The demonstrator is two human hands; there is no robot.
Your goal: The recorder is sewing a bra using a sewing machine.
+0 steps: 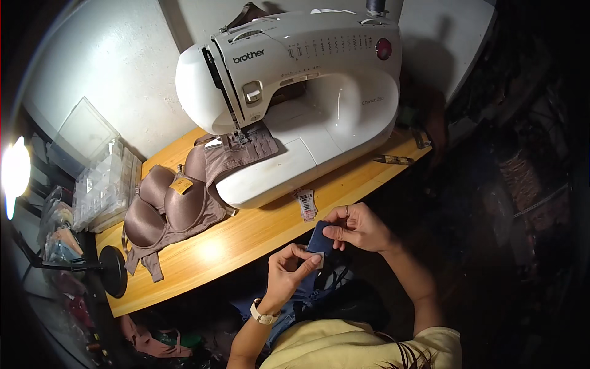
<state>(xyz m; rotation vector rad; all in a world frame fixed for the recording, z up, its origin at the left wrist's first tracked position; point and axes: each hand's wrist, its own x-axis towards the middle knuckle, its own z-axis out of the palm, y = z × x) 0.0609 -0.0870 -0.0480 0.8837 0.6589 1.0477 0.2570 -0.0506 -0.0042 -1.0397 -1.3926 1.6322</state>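
Observation:
Between my hands, over my lap, is a dark blue fabric band (318,239), its lower part running down towards more blue cloth (302,295). My left hand (288,272) pinches a small whitish tag (320,261) against the band with thumb and fingers. The band's upper end is gripped by my right hand (357,230), thumb on top. Beyond them stands a white Brother sewing machine (364,92). Under its presser foot (239,137) lies the back band of a mauve bra (184,207), whose cups rest on the table and carry a yellow tag (180,185).
A pile of small printed labels (306,205) lies on the wooden table (221,251) by its front edge. Clear plastic organiser boxes (103,189) stand at the left, near a lit lamp (16,173) with a black round base (113,271). A thread snipper (393,159) lies at right.

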